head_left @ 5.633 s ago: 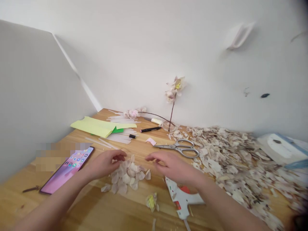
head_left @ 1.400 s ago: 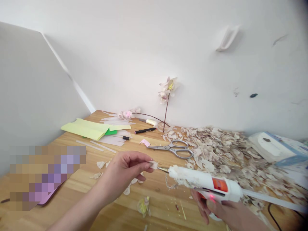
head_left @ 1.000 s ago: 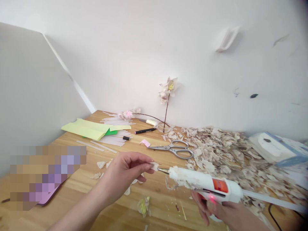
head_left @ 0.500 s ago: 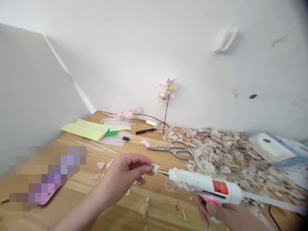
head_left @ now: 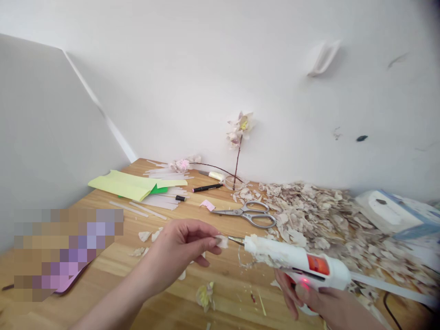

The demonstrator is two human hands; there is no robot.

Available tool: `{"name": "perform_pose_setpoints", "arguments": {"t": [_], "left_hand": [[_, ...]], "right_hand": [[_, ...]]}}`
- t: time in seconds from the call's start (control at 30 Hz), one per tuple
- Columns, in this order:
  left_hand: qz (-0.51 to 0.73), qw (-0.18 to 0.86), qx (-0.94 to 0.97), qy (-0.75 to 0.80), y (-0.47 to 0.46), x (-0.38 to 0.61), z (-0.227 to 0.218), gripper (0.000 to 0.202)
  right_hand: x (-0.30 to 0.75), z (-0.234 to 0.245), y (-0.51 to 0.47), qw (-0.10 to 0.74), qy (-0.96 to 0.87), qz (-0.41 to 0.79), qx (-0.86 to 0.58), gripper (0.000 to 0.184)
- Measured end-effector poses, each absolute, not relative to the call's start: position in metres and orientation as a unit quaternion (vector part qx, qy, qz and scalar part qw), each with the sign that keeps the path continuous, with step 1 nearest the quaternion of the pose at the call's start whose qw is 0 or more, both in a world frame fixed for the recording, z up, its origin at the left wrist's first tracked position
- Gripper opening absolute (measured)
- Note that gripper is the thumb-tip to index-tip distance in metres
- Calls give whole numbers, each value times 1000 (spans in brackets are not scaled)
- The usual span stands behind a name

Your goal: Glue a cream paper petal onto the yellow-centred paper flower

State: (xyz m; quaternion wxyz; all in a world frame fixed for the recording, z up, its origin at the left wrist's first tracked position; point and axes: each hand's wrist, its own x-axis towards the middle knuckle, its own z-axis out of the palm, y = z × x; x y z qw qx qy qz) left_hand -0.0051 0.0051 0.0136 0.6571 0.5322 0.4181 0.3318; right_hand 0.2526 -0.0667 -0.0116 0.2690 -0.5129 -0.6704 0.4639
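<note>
The glue gun (head_left: 282, 255) has edged rightward, its nozzle (head_left: 237, 241) at the edge of the petal (head_left: 223, 242) — pinched between the left hand's (head_left: 184, 250) thumb and fingers. The right hand (head_left: 311, 295) clasps the gun's handle — scissors (head_left: 245, 212) lie beyond on the table (head_left: 165, 300).

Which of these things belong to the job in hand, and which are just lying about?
In the job: petal (left hand); glue gun (right hand); probably petal heap, yellow blossom.

Lying about, apparently: scissors; black pen; yellow paper.
</note>
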Motion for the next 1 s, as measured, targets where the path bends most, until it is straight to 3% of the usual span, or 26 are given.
{"name": "perform_pose_setpoints", "arguments": {"t": [0.53, 1.0], "left_hand": [[317, 673, 524, 415, 6, -5, 18, 17], [321, 669, 525, 418, 6, -6, 18, 16]], "right_hand": [[251, -18, -69, 304, -661, 455, -513, 54], [257, -25, -69, 275, -672, 438, -530, 51]]}}
